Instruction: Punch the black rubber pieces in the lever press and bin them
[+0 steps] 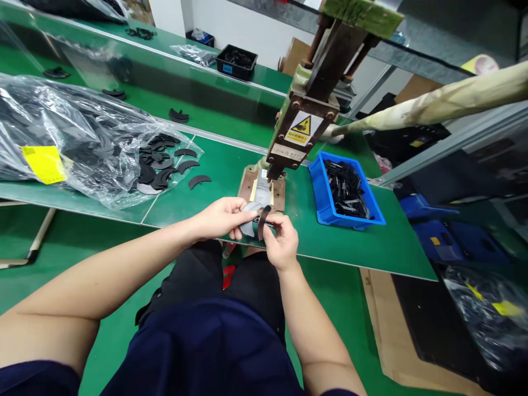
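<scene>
Pinching curved piece [263, 220] (both hands [251, 228])

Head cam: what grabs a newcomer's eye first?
The hand press with its yellow warning label, upright at mid-bench. Just below it, the left hand and right hand pinch a curved black piece and a grey piece. A clear bag of black curved parts spills open at left; a blue bin sits right.
</scene>
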Demonstrator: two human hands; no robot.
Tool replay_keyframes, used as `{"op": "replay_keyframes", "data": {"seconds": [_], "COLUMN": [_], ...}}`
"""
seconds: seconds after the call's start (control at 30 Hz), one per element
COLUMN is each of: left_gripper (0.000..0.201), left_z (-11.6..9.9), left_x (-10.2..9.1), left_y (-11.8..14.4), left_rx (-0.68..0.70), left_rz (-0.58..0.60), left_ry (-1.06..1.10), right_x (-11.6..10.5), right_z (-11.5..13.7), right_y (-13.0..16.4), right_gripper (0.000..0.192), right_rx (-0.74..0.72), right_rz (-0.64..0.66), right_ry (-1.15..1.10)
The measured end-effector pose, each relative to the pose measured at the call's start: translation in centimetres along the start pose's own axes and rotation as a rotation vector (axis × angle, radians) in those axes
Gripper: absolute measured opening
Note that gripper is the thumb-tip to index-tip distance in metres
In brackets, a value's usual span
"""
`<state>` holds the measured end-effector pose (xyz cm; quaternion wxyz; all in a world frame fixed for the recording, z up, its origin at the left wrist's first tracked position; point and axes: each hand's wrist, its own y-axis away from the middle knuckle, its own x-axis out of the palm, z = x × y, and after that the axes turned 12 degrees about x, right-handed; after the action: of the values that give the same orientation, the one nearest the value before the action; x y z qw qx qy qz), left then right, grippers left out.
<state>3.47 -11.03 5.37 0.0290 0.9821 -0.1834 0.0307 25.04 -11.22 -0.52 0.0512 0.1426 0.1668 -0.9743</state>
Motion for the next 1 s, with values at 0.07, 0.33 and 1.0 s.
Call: {"op": "replay_keyframes", "data": {"seconds": [0.07,0.33,1.0], "left_gripper": [0.053,0.03,0.043], "left_z": [0.2,-1.3,-0.3], "left_x": [-0.3,0.5,1.6], "left_y": [0.3,1.6,0.6], "left_rx": [0.013,0.616,0.464], "left_rz": [0.006,-0.118,-0.04], "left_ry": [-0.066,-0.837,-0.705], "right_x": [-0.6,-0.6,-1.3], "right_z": [0.1,0.5,0.4], "right_y": [0.0,0.3,0.7], "right_gripper": [0.016,0.014,0.015], "right_rx": [-0.04,-0.136,-0.272], "right_rz": [0.013,0.01,-0.025], "right_ry": [0.05,0.195,0.26]}}
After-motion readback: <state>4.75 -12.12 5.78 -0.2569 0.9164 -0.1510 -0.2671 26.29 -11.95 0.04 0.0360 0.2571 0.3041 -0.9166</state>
